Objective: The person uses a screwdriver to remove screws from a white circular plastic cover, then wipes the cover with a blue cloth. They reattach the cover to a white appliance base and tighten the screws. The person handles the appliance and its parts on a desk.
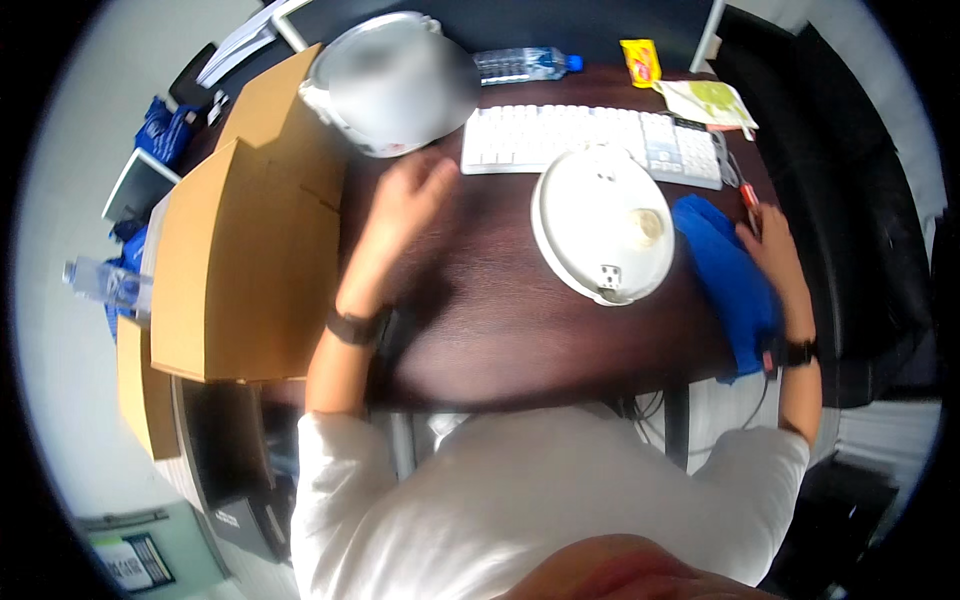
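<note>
My left hand is beside the near edge of a round white appliance housing, thumb and fingers apart, with nothing seen in it. The housing's middle is blurred. At the right edge of the desk, my right hand has its fingers closed at the lower end of a slim red-handled screwdriver. Its grip is partly hidden. A crumpled blue cloth lies against that hand and forearm. Between the hands is an oval white cover with a small slotted fitting and a beige round spot, overlapping the keyboard.
Behind the cover lies a white keyboard. A clear bottle with blue cap, a yellow packet and a patterned cloth pouch line the back. Cardboard boxes stand left. A black chair is at the right.
</note>
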{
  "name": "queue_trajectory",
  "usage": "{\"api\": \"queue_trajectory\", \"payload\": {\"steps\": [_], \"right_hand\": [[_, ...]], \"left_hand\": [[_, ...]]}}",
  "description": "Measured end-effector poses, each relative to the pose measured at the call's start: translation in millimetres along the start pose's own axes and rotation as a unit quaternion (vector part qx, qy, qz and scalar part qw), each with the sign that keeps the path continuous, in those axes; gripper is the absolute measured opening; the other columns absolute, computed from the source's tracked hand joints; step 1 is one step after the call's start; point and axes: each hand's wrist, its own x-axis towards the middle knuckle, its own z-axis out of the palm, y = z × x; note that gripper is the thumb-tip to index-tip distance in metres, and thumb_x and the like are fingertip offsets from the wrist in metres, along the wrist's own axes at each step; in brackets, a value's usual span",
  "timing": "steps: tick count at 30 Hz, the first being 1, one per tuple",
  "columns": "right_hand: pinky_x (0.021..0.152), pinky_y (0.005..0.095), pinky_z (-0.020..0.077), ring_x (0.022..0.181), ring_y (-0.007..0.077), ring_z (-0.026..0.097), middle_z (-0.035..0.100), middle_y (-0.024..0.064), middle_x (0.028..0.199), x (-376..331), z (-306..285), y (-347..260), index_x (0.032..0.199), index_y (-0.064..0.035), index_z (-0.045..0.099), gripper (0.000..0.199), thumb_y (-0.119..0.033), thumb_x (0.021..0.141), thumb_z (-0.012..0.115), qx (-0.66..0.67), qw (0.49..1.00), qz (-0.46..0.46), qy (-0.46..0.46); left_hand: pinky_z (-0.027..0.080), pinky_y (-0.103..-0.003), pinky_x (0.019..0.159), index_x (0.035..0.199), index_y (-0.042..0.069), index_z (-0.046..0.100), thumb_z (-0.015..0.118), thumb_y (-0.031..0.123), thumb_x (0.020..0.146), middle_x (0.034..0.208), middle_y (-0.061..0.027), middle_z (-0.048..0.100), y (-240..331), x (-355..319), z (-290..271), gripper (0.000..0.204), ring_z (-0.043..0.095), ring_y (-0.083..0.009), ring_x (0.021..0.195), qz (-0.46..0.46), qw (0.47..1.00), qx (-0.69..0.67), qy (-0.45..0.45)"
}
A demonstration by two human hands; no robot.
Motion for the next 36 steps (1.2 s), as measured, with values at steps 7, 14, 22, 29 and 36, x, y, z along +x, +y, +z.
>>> {"api": "queue_trajectory", "payload": {"steps": [7,14,22,29,36], "right_hand": [[0.088,0.0393,0.0433,0.101,0.0333,0.053,0.054,0.0167,0.109,-35.2,-0.2,-59.2,0.118,-0.0043,0.049,0.053,-0.022,0.074,0.071,0.041,0.996,-0.067,-0.03],[0.086,0.036,0.0462,0.098,0.0333,0.058,0.058,0.0186,0.107,-35.7,26.1,-45.7,0.121,-0.0051,0.049,0.052,-0.01,0.073,0.067,0.114,0.992,-0.055,-0.002],[0.081,0.0352,0.0473,0.091,0.0273,0.06,0.058,0.0172,0.102,-56.8,-24.3,-116.9,0.119,-0.0026,0.048,0.049,-0.007,0.072,0.064,0.281,0.949,-0.136,-0.051],[0.098,0.0425,0.0334,0.112,0.0295,0.047,0.052,0.0159,0.112,-51.0,-1.1,-200.7,0.11,-0.0018,0.053,0.046,-0.014,0.069,0.068,0.228,0.886,-0.36,-0.183],[0.102,0.0496,0.0265,0.117,0.0252,0.044,0.056,0.0127,0.108,-62.8,21.6,-216.1,0.11,-0.0027,0.056,0.045,-0.02,0.07,0.069,0.113,0.873,-0.452,-0.142]], "left_hand": [[0.044,-0.038,0.084,0.114,0.004,0.058,0.069,0.023,0.077,0.109,-0.0132,0.058,-26.3,73.3,-68.4,0.043,0.056,-0.0283,0.096,0.207,0.842,0.366,0.338],[0.039,-0.04,0.088,0.115,0.011,0.056,0.076,0.024,0.067,0.109,-0.0085,0.054,-37.0,84.2,-63.7,0.053,0.052,-0.0285,0.103,0.193,0.851,0.385,0.3],[0.041,-0.04,0.082,0.104,0.012,0.061,0.075,0.027,0.069,0.104,-0.007,0.057,-39.8,82.0,-70.4,0.04,0.052,-0.0275,0.099,0.204,0.855,0.366,0.306],[0.046,-0.034,0.07,0.088,0.003,0.063,0.072,0.018,0.077,0.077,-0.0114,0.062,-16.6,71.9,-76.8,0.021,0.058,-0.0236,0.077,0.215,0.878,0.303,0.303],[0.046,-0.038,0.068,0.094,0.006,0.06,0.069,0.028,0.078,0.083,-0.0107,0.061,-19.6,79.6,-81.9,0.029,0.058,-0.0274,0.076,0.233,0.87,0.299,0.314]]}}
